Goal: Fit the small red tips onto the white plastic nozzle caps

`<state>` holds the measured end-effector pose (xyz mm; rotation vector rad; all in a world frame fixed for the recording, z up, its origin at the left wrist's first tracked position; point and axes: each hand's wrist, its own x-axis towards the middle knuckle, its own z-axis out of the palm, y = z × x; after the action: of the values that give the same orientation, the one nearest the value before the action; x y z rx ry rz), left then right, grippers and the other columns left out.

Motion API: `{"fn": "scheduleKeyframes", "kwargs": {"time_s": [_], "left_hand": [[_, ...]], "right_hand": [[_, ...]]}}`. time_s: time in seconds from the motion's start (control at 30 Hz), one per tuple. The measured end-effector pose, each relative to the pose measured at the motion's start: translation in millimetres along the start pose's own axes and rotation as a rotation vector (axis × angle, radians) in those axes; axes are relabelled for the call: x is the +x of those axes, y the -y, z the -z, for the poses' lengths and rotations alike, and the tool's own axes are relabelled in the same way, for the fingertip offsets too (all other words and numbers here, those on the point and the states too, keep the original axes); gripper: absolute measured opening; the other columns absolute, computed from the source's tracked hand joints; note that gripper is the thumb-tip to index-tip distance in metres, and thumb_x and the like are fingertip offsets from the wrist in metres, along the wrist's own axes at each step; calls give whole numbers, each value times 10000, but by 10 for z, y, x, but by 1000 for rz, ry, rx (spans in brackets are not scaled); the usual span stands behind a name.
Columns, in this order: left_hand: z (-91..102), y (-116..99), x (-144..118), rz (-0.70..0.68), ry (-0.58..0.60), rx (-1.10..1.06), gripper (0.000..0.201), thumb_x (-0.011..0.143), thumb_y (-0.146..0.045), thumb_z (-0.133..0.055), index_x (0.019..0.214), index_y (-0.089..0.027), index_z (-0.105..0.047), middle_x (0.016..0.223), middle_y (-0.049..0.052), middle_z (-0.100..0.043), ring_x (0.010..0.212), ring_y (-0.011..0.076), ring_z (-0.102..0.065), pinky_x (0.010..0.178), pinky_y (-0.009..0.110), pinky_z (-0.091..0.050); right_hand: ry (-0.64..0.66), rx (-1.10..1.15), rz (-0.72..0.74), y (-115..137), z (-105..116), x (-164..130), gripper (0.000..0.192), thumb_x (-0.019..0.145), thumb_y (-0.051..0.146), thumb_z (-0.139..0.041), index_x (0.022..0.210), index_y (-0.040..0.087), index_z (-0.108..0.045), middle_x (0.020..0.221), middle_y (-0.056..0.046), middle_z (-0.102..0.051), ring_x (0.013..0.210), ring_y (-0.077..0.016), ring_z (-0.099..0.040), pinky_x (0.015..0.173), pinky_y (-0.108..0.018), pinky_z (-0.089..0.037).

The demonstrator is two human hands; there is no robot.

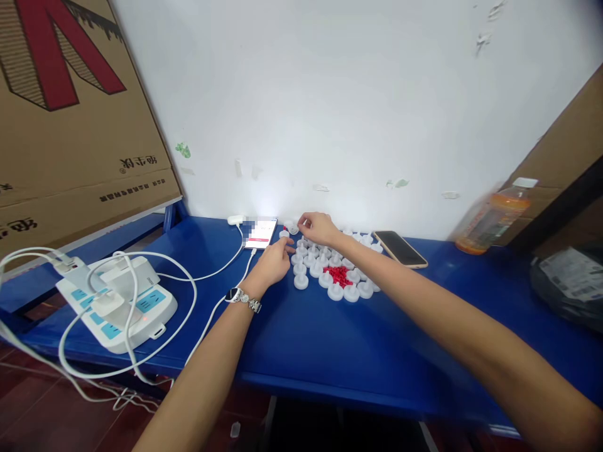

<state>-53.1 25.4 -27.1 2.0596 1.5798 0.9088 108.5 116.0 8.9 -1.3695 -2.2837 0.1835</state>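
Many small, cloudy-white pieces (316, 270) stand close together on the blue table (301, 342), most showing a round base set down and a short stem pointing up. Toward the near side of the cluster I see a loose heap of tiny bright red bits (338, 275), with white pieces around it. Off the far left corner sits one white piece with red at its top (284, 234).

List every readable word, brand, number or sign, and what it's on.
"绝尘侠®", probably, upside down: cardboard box at left.
Box's other lines: too small to read surely.
Lit phone: screen text too small, partly pixelated.
Bottle: label blurred.
Charger: marking too small.
Sheet at black bag: blurred.
White pieces, red pieces: no readable text.
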Motion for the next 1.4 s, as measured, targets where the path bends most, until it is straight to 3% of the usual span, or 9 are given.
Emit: {"fn": "scheduleKeyframes", "kwargs": {"time_s": [0.23, 0.43, 0.57, 0.63, 0.8, 0.93, 1.07, 1.23, 1.4], "left_hand": [[32, 0, -5, 8, -42, 39, 338, 894, -50, -394, 1161, -148, -577, 1110, 131, -741, 1069, 236, -697, 960, 389, -523], [31, -11, -7, -1, -64, 29, 269, 901, -92, -439, 1115, -161, -587, 1082, 127, -731, 1029, 235, -692, 914, 372, -527], [41, -73, -2, 15, -144, -41, 198, 937, -252, -505, 1064, -144, -609, 996, 129, -727, 922, 240, -690, 851, 374, -529], [39, -135, -6, 39, -160, -161, 313, 962, -417, -493, 1044, -144, -621, 987, 125, -727, 894, 238, -687, 829, 372, -529], [-28, -322, -33, 0, -59, -507, 489, 936, -603, -471, 1020, -147, -627, 986, 98, -705, 873, 211, -672, 754, 320, -526], [-74, -414, -70, -151, 69, -607, 400, 926, -522, -550, 1073, -153, -602, 970, 68, -664, 866, 179, -631, 733, 289, -523], [-58, -439, -113, -296, 19, -444, 333, 934, -447, -580, 1144, -191, -607, 1062, 69, -639, 946, 182, -608, 782, 295, -517], [-57, -483, -148, -442, 8, -313, 269, 927, -361, -613, 1154, -219, -636, 1140, 78, -610, 1018, 193, -586, 802, 299, -526], [-83, -555, -168, -485, -40, -294, 330, 928, -333, -614, 1240, -227, -585, 1175, 90, -596, 1063, 201, -583, 798, 300, -538]], "right_hand": [[45, -185, -20, 40, -225, 287, 295, 812, 376, -633, 1011, 171, -708, 1041, -130, -739, 1093, -312, -598, 976, -449, -320], [34, -182, -26, 32, -242, 286, 130, 806, 255, -614, 881, 178, -687, 933, -97, -740, 1003, -278, -615, 929, -417, -312], [-54, -139, 8, 6, -54, 63, 142, 858, 279, -558, 930, 189, -640, 871, -55, -721, 959, -242, -601, 910, -394, -303], [-181, -70, 80, 31, 55, -152, 125, 871, 284, -547, 925, 192, -612, 783, -29, -692, 916, -230, -593, 891, -380, -304], [-402, -31, 237, 162, 228, -824, 93, 880, 284, -557, 887, 193, -574, 749, -20, -645, 818, -205, -577, 844, -364, -304], [-392, 53, 243, 211, 335, -1184, 99, 846, 284, -608, 880, 203, -562, 727, 5, -619, 759, -183, -565, 812, -353, -317], [-319, 356, 129, 168, 426, -1312, 179, 873, 363, -597, 931, 210, -525, 728, 23, -593, 664, -148, -530, 700, -301, -363], [-156, 470, -30, 123, 406, -1318, 415, 970, 479, -421, 654, 211, -433, 558, 34, -459, 551, -131, -444, 555, -283, -282], [-177, 597, -59, 143, 415, -1303, 382, 942, 425, -456, 630, 211, -405, 554, 49, -386, 551, -118, -382, 554, -275, -279]]}}
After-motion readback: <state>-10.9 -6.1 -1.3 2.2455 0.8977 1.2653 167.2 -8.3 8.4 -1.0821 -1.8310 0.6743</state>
